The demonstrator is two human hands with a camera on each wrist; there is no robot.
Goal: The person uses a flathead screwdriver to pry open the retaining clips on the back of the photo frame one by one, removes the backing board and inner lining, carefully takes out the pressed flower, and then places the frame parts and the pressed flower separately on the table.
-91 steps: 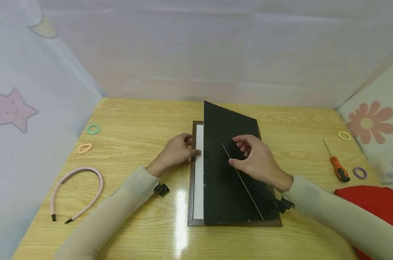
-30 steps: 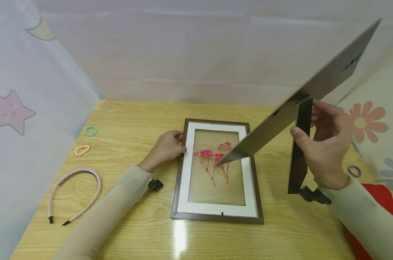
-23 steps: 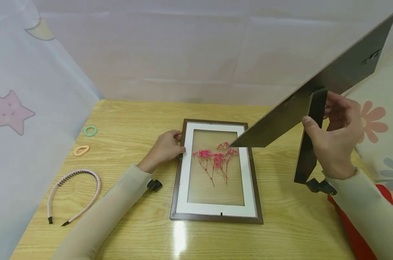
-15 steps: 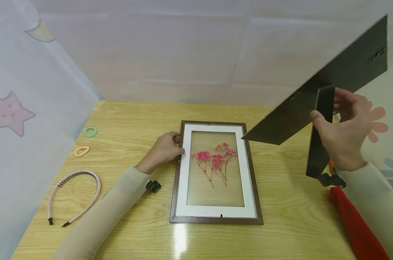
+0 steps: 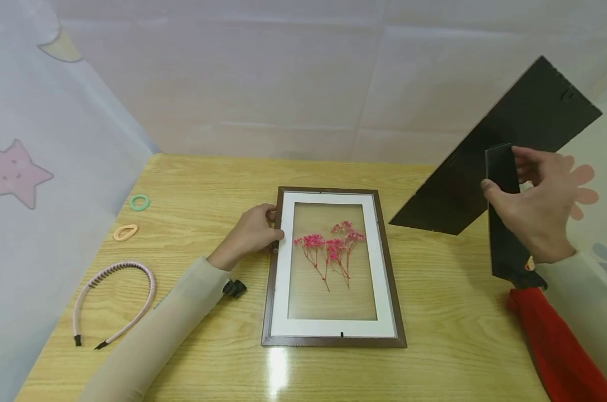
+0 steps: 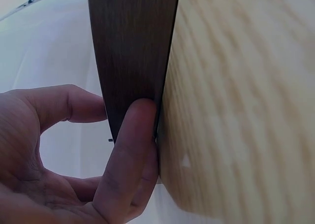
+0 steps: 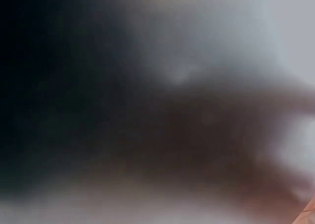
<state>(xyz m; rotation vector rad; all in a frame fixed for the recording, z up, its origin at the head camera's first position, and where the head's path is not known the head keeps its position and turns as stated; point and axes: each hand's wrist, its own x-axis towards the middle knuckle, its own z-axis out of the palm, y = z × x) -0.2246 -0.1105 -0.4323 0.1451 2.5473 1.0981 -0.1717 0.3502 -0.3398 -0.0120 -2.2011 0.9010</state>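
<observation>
A brown picture frame (image 5: 390,279) lies on the table, with a white mat and pink dried flowers (image 5: 333,245) inside. My left hand (image 5: 250,231) holds its left side, thumb on top of the rim. In the left wrist view, fingertips (image 6: 142,115) press the frame's dark side (image 6: 133,42). Up at the right, my right hand (image 5: 542,195) pinches the stand leg (image 5: 504,234) of the black backing board (image 5: 529,120). The board hangs tilted in the air, apart from the frame. The right wrist view is too blurred to show the grip.
On the left of the table (image 5: 208,184) lie a pink headband (image 5: 153,285), an orange hair tie (image 5: 125,232) and a green hair tie (image 5: 139,202). Red cloth (image 5: 559,346) sits at the right edge, partly behind the right forearm. Fabric walls (image 5: 233,84) enclose the table.
The backing board has come off the frame, uncovering the mat and flowers. My right hand has carried it up and right, then turned it. The frame has shifted slightly left.
</observation>
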